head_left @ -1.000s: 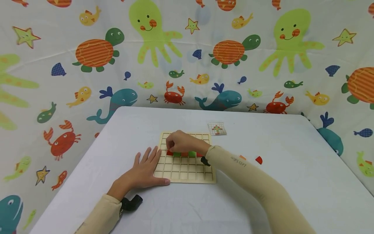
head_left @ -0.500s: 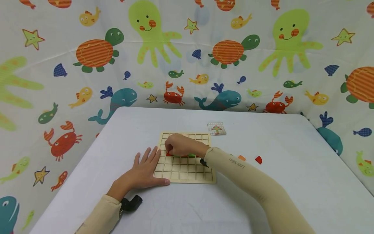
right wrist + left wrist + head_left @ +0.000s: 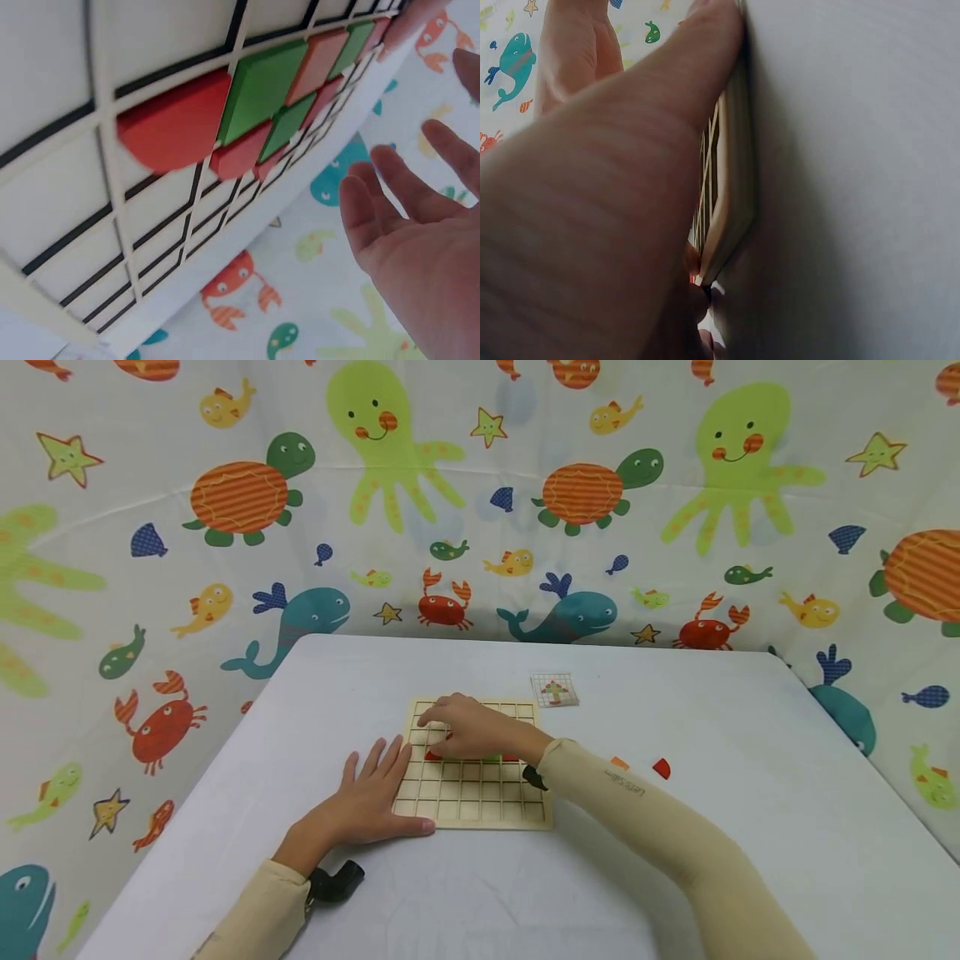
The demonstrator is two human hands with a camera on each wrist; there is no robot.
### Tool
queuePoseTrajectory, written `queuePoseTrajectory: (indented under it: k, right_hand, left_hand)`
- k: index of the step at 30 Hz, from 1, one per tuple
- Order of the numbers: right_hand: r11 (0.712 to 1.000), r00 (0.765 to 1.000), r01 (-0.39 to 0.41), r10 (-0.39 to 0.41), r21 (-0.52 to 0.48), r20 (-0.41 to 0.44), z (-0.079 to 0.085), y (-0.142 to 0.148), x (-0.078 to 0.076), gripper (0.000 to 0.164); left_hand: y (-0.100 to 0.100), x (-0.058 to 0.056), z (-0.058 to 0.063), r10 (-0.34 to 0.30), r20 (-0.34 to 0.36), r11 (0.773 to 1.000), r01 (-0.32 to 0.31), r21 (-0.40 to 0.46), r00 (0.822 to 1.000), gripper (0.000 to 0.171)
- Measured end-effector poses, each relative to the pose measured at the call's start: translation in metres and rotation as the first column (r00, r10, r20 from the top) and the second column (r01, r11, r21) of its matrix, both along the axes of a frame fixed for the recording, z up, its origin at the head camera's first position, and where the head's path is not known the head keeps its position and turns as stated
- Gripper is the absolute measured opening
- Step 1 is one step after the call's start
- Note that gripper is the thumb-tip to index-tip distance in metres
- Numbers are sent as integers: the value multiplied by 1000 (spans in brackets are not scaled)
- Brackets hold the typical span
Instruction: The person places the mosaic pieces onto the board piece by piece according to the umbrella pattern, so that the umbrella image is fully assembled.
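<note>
A wooden grid board [image 3: 472, 793] lies on the table, its far part covered by my right hand [image 3: 472, 728] in the head view. That hand hovers over the board with fingers apart and nothing between them, as the right wrist view shows. Below it, a row of flat pieces sits in the cells: a red rounded piece [image 3: 180, 124], a green square [image 3: 262, 94], an orange square [image 3: 319, 64], another green one and a red one. Further red and green pieces form shorter rows beyond. My left hand [image 3: 371, 802] lies flat with spread fingers at the board's left edge, thumb along its near edge.
Behind the board's right corner lies a small card [image 3: 555, 691] with a gridded picture of coloured shapes. On the table to the right are a loose orange piece [image 3: 619, 763], partly behind the sleeve, and a red quarter-round piece [image 3: 662, 767]. A sea-animal curtain hangs behind.
My right hand has come off the red piece at the row's left end; its fingers have spread and lifted. The left hand stays in place.
</note>
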State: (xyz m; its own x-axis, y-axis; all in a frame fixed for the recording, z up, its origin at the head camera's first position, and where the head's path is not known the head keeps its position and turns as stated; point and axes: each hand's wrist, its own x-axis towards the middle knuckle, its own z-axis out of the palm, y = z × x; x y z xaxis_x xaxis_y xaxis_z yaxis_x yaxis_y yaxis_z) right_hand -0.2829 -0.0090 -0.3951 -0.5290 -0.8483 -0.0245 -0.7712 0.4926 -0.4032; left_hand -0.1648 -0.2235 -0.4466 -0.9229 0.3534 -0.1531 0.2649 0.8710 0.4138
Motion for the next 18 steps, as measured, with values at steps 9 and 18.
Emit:
queuePoseTrajectory:
  k: [9,18]
  right_hand:
    - [994,975,72,-53,-85,216,11,48,7,73]
    - [968,946,228,-194,-108,262,17,107,15,74]
  left_hand:
    - [2,0,1,9,8,1000,-9,-3,1000,132]
    - [2,0,1,23,0,1000,-23,0,1000,132]
